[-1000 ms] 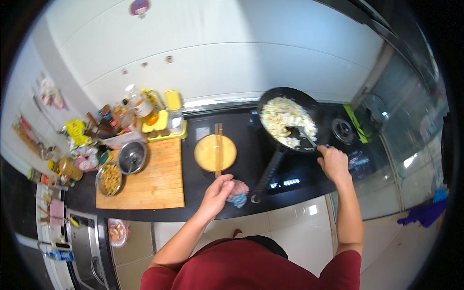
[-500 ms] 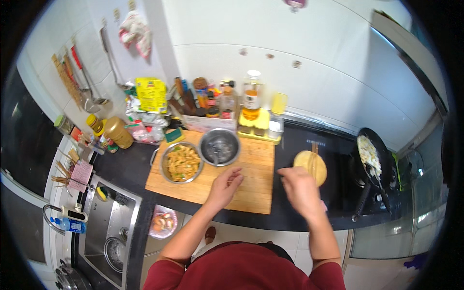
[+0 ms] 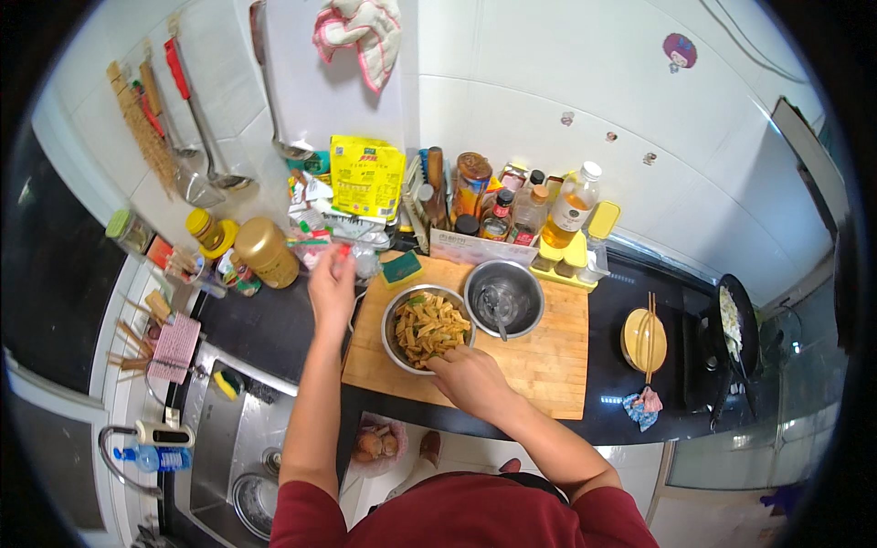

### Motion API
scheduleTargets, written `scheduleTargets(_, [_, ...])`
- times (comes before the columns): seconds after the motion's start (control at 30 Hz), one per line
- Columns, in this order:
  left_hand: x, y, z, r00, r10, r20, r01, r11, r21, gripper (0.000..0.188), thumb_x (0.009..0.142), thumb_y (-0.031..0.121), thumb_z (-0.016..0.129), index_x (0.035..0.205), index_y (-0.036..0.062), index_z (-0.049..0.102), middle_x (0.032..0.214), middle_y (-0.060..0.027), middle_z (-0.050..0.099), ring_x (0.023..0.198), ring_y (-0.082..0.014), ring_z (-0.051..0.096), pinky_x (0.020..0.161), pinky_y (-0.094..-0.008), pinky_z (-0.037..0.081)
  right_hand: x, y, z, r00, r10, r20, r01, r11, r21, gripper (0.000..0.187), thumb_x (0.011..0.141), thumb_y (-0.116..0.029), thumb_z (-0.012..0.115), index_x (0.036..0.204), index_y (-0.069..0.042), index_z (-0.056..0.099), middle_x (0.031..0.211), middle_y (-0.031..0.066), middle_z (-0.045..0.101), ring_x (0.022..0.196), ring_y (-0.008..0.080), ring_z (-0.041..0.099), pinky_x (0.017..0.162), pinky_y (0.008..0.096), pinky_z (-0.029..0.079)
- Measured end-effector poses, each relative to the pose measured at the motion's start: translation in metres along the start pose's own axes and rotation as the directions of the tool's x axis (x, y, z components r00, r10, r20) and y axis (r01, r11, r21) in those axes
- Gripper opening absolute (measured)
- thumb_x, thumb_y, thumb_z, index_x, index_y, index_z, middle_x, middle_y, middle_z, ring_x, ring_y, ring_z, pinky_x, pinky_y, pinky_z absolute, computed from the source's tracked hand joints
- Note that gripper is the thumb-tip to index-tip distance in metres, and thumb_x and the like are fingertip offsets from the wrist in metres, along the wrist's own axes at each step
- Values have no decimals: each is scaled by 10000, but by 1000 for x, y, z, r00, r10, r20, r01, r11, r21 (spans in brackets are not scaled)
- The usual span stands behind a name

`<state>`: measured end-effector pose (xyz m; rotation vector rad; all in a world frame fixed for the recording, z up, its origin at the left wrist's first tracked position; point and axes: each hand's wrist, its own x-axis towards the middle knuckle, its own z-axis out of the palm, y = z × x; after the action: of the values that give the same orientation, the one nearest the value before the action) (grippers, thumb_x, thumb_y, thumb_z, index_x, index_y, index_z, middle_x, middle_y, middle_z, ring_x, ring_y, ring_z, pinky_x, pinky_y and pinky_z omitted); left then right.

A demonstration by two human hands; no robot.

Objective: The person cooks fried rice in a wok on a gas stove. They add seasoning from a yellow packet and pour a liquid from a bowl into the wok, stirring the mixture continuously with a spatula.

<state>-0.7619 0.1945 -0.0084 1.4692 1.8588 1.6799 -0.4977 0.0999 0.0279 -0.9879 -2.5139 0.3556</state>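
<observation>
A metal bowl (image 3: 388,342) of light-brown cut food pieces with green bits stands on the wooden cutting board (image 3: 548,374). My right hand (image 3: 475,384) is at its near rim, its fingers curled closed on the edge. My left hand (image 3: 331,283) is raised left of the board, close to the plastic bags (image 3: 365,260). Its fingers are closed; something red shows at their tips, too small to name. Beside the food bowl is a second metal bowl (image 3: 525,292) with a spoon (image 3: 500,320) in it. A green-and-yellow sponge (image 3: 402,268) lies behind the food bowl.
Bottles (image 3: 528,215) and a yellow seasoning rack (image 3: 565,265) line the wall. Chopsticks (image 3: 651,338) rest across a yellow bowl (image 3: 632,342) at right, near a crumpled cloth (image 3: 642,409). A wok (image 3: 744,315) holds pale food. The sink (image 3: 228,447) is at left.
My view has swung left. My left hand has moved from before the second metal bowl to the plastic bags. My right hand has gone left from beside the yellow bowl to the food bowl's rim.
</observation>
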Motion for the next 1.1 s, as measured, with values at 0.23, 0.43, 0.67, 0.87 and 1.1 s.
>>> scheduleTargets(0.23, [166,-40,49,984,131,-121,-100,966,237,628,845,184,709,1355,-60,437,1351,-277,464,1245,-395,460,1059,-423,363,-25,12,-35,969,243,47,-235,963,-134,107,798,-145,649,842,-51,623,732,119,630,762,303,629,684,421,520])
scheduleTargets(0.43, [202,-74,67,1000,-24,10,26,968,-249,82,903,27,603,979,-1,593,691,5,562,595,-58,507,547,-214,413,-44,23,-45,957,291,11,-288,950,-125,125,807,-152,659,842,-44,607,730,120,614,758,315,625,688,434,517])
scheduleTargets(0.67, [134,53,-3,970,151,-192,-230,830,-509,47,954,33,534,978,26,574,846,1,559,745,-70,499,698,-224,427,-43,32,-47,963,248,-108,-248,969,10,170,823,-143,676,950,-37,633,751,116,609,756,292,627,670,403,512])
scheduleTargets(0.87, [42,144,15,929,337,154,63,265,-962,258,971,290,503,940,33,517,905,-92,483,889,-204,459,828,-314,434,-56,56,-58,828,549,112,-350,350,869,325,991,-259,560,1225,-34,592,835,13,642,733,106,601,633,259,497])
scheduleTargets(1.1, [-87,204,189,519,756,399,622,-14,-783,404,927,337,630,1030,-34,505,946,-142,489,853,-276,552,826,-408,524,-162,102,-122,814,470,341,-97,-469,878,349,1005,-276,522,1260,-39,552,1127,77,667,912,166,667,715,289,543])
